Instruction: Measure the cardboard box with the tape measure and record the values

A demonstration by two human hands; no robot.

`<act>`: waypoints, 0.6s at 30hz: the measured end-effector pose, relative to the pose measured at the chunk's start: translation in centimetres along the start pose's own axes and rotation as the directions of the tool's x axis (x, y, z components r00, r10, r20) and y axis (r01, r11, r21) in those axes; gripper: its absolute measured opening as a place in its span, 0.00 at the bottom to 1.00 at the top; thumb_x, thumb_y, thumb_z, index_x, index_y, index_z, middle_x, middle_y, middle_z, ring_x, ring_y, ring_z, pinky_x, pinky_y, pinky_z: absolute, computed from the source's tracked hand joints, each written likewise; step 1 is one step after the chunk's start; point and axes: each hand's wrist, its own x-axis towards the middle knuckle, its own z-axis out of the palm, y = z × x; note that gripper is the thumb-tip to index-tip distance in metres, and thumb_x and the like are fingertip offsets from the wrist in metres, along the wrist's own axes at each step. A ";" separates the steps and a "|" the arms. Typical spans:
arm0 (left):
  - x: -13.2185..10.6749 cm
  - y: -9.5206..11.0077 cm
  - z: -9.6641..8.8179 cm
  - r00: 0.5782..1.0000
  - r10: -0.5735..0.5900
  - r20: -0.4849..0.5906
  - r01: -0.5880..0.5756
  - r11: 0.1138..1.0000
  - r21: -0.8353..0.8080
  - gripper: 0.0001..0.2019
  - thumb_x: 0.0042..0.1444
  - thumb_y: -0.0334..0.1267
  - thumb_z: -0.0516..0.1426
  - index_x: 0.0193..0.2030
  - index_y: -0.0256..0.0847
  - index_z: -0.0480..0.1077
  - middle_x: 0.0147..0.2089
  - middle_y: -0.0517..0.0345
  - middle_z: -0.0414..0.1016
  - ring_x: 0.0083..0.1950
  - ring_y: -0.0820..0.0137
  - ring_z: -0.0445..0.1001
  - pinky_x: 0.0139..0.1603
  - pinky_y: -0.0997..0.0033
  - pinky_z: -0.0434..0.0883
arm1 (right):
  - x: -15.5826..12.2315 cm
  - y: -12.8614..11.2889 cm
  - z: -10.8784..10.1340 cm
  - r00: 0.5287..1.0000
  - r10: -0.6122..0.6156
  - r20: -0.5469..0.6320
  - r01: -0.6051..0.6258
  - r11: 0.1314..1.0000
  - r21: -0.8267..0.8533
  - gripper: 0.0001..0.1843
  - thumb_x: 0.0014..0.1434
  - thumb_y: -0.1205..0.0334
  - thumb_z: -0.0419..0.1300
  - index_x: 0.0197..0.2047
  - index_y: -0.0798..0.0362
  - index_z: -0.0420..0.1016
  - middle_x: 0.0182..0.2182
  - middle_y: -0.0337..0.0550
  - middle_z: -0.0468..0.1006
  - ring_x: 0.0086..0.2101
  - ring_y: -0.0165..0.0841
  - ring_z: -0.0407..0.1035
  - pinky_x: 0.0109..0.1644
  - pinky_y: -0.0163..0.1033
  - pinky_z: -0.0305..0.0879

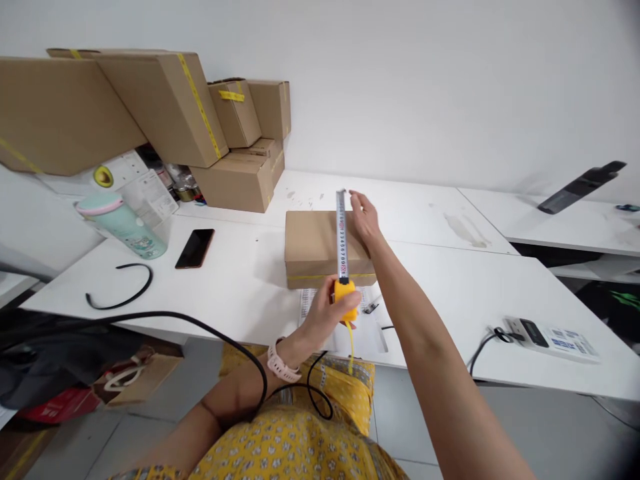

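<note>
My left hand [327,310] is closed around a yellow tape measure [346,300] in front of a closed cardboard box [310,240]. The tape's silver blade [341,233] is drawn out away from me, passing over the box's top to a little past its far edge. At the box's far right corner is my right hand [365,215], beside the blade's hooked end. Its fingers look apart, with a fingertip close to the hook; I cannot tell whether it touches. A yellow strap hangs from the tape case. Under the case lies a notebook [367,337] with a pen-like item.
Stacked cardboard boxes [235,180] stand at the back left. Nearer are a mint tumbler [125,227], a phone [195,249] and a black curved band [145,287]. A white calculator-like device [555,339] lies right, a black bottle [580,187] farther back. A black cable [200,323] crosses in front.
</note>
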 end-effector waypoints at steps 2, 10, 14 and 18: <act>-1.1 -0.4 -2.3 0.985 0.155 -0.069 -0.144 0.979 0.147 0.29 0.50 0.48 0.68 0.55 0.45 0.63 0.43 0.58 0.71 0.37 0.69 0.74 0.34 0.71 0.75 | -0.8 1.0 -1.6 0.979 0.072 -0.192 -0.049 0.991 0.125 0.30 0.69 0.42 0.41 0.62 0.48 0.69 0.61 0.51 0.73 0.58 0.39 0.66 0.61 0.46 0.62; -1.1 -1.4 -10.9 0.934 0.212 -0.288 -0.139 0.957 0.256 0.31 0.49 0.51 0.67 0.56 0.45 0.62 0.41 0.61 0.70 0.38 0.67 0.77 0.34 0.68 0.77 | -9.8 4.2 -7.1 0.906 0.415 -0.086 -0.396 0.901 0.178 0.34 0.65 0.32 0.45 0.56 0.46 0.77 0.49 0.50 0.80 0.43 0.41 0.75 0.48 0.46 0.70; 0.7 1.3 -10.9 0.954 0.235 -0.185 -0.196 0.958 0.208 0.29 0.48 0.51 0.67 0.53 0.44 0.64 0.42 0.60 0.72 0.35 0.67 0.78 0.29 0.69 0.77 | -10.4 2.0 -7.5 0.963 0.270 -0.017 -0.266 0.955 0.134 0.32 0.62 0.32 0.53 0.55 0.46 0.79 0.53 0.51 0.78 0.47 0.41 0.73 0.51 0.46 0.69; 2.9 6.1 -10.7 0.922 0.355 -0.156 -0.317 0.922 0.223 0.27 0.48 0.50 0.67 0.51 0.44 0.66 0.46 0.58 0.74 0.32 0.69 0.78 0.26 0.70 0.76 | -7.6 0.0 -7.9 0.983 0.129 -0.134 -0.134 0.990 -0.033 0.28 0.61 0.34 0.57 0.49 0.48 0.80 0.48 0.52 0.77 0.43 0.41 0.71 0.51 0.49 0.68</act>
